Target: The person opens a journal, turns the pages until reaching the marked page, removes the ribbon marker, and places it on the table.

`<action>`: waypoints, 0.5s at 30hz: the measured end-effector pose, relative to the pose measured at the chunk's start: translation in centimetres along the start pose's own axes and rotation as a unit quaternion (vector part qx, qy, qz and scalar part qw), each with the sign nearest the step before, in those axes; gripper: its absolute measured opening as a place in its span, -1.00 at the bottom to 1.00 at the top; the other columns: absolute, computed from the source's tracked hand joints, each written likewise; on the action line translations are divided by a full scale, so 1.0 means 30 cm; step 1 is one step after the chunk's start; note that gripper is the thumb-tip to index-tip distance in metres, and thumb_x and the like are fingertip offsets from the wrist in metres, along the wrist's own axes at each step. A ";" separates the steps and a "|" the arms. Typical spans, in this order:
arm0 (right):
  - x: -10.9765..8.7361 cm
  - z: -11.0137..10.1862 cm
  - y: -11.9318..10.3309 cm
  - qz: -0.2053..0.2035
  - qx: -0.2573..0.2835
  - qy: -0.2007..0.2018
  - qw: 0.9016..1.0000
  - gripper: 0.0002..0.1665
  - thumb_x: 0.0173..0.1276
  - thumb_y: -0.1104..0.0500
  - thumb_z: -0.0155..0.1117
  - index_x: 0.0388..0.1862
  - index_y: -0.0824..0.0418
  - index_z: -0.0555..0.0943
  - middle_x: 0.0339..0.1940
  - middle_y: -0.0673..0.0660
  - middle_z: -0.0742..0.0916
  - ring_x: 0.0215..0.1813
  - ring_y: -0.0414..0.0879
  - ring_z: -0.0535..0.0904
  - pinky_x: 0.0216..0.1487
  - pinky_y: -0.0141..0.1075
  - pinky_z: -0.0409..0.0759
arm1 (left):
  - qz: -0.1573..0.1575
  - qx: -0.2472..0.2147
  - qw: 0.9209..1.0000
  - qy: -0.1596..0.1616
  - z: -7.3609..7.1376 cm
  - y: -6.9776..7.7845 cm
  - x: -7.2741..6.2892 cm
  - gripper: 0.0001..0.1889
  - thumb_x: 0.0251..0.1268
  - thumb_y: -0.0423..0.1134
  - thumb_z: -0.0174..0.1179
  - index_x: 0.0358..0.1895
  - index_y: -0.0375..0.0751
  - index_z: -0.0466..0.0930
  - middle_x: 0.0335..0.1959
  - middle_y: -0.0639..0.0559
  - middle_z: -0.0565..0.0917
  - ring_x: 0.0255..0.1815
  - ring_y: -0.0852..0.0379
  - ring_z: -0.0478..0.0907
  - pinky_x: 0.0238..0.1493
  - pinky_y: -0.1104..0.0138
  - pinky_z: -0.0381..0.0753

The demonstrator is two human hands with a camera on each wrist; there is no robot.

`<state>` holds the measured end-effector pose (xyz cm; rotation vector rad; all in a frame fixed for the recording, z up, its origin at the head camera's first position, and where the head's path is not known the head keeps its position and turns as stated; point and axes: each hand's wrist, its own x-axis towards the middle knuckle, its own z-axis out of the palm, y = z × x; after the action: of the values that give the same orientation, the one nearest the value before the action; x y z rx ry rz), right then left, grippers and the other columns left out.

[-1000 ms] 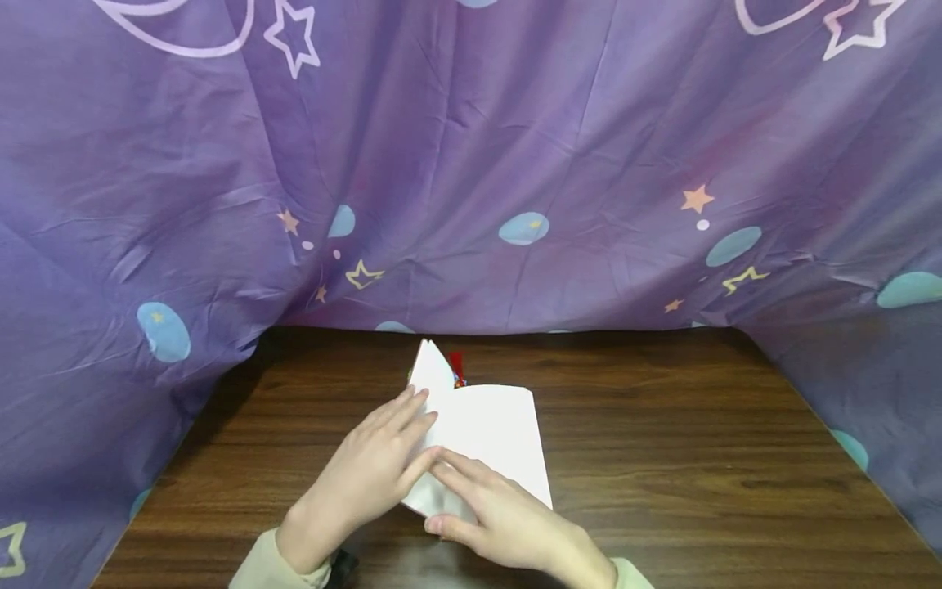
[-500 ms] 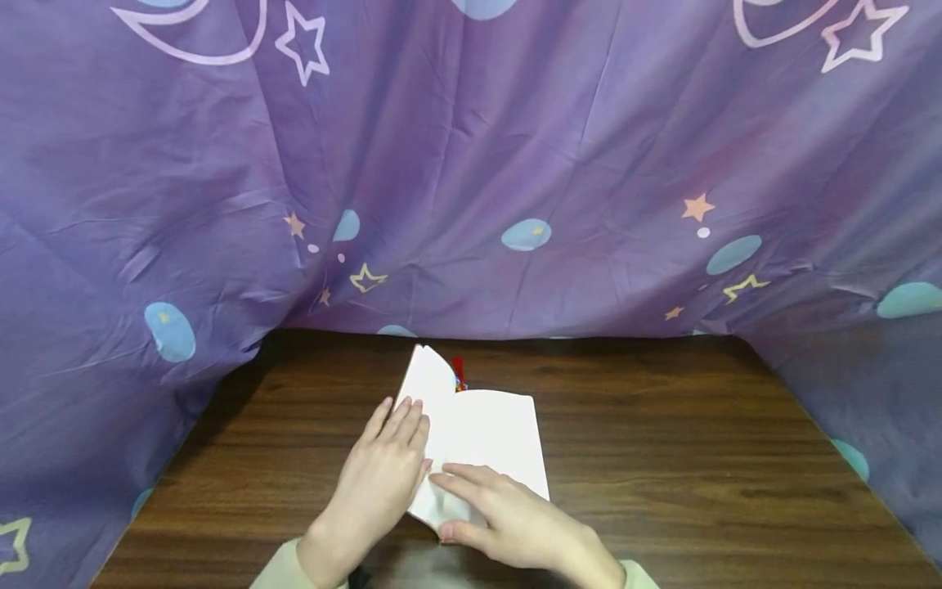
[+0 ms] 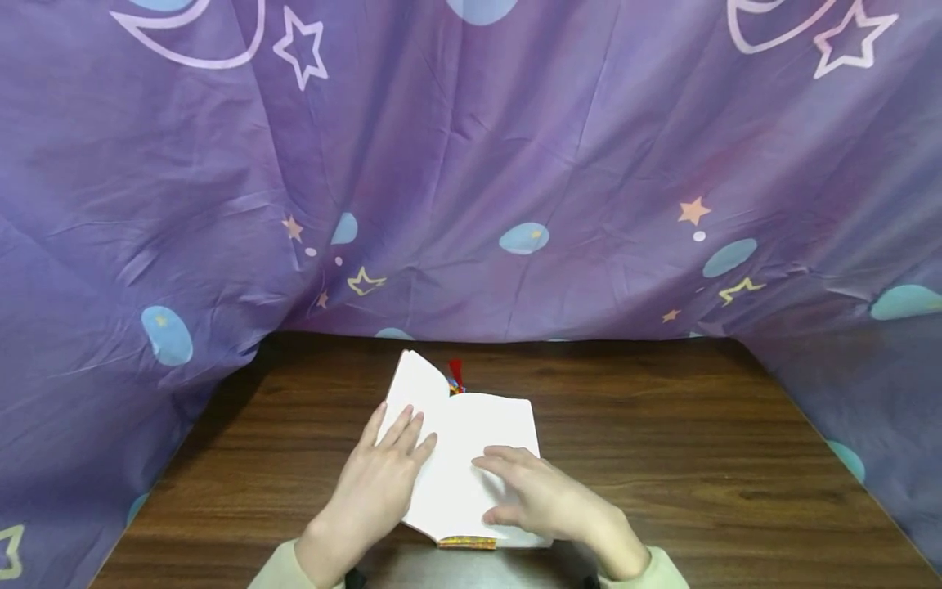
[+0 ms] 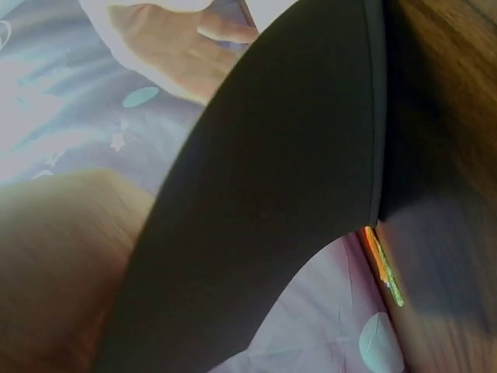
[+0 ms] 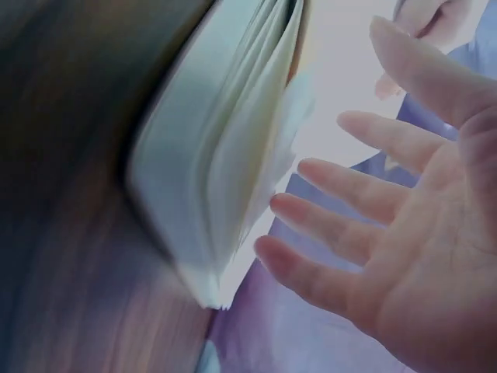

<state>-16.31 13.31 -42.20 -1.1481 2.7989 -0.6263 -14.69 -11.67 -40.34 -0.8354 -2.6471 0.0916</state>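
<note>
An open book (image 3: 482, 425) with blank white pages lies on the table, its left side raised at a slant. My left hand (image 3: 371, 487) rests on the left page with fingers spread. Above the right page, my right hand (image 3: 548, 491) has its fingers loosely extended and grips nothing. A yellow-and-red patterned strip (image 3: 467, 543) shows at the spine's near end. In the right wrist view, the fanned page edges (image 5: 225, 179) stand beside the right hand's open palm (image 5: 419, 256). A large dark shape (image 4: 264, 179), its kind unclear, blocks much of the left wrist view.
A red tassel (image 3: 456, 373) sticks out beyond the book's far edge. The wooden table (image 3: 699, 458) reaches back to a purple curtain (image 3: 589, 164) with stars and moons, which also hangs along both sides.
The right hand has moved right, away from the spine, uncovering the patterned strip. The book's left side has swung further out to the left, with the left hand's fingers now spread on it.
</note>
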 end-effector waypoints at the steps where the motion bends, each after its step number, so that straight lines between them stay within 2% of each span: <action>1: -0.001 0.000 0.009 0.006 0.000 -0.004 1.000 -0.26 0.13 0.00 0.51 0.27 0.20 0.52 0.30 0.28 0.53 0.31 0.12 0.43 0.25 0.09 0.46 | 0.001 -0.005 1.000 0.002 0.002 -0.002 0.000 -0.57 0.15 -0.35 0.23 0.15 -0.17 0.62 0.27 -0.20 0.51 0.39 -0.14 0.32 0.48 -0.09 -0.01; 8: -0.012 0.001 0.049 0.061 0.035 -0.057 0.996 0.03 -0.10 -0.10 0.60 0.38 0.17 0.43 0.47 0.32 0.33 0.46 0.23 0.21 0.38 0.16 0.25 | 0.009 -0.044 0.999 0.027 0.019 -0.012 0.005 -0.68 0.28 -0.23 0.21 0.06 -0.28 0.65 0.24 -0.25 0.53 0.35 -0.17 0.37 0.44 -0.09 0.12; 12: -0.022 0.003 0.053 0.094 0.060 -0.090 0.990 0.21 -0.20 -0.17 0.62 0.47 0.10 0.33 0.54 0.28 0.21 0.52 0.27 0.06 0.41 0.22 0.14 | 0.007 -0.059 0.998 0.019 0.022 -0.017 0.004 -0.67 0.30 -0.21 0.20 0.07 -0.27 0.65 0.25 -0.25 0.52 0.35 -0.19 0.37 0.42 -0.10 0.16; 15: -0.025 0.005 0.051 0.104 0.060 -0.105 0.987 0.27 -0.24 -0.18 0.63 0.50 0.07 0.28 0.55 0.28 0.18 0.52 0.29 0.03 0.40 0.27 0.10 | -0.003 -0.068 0.998 0.007 0.022 -0.022 0.001 -0.67 0.32 -0.21 0.17 0.08 -0.27 0.64 0.25 -0.26 0.52 0.35 -0.20 0.36 0.41 -0.11 0.18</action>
<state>-16.74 14.76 -43.01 -0.8340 2.6161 -0.6075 -15.31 -12.18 -40.84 -0.8682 -2.6650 -0.0956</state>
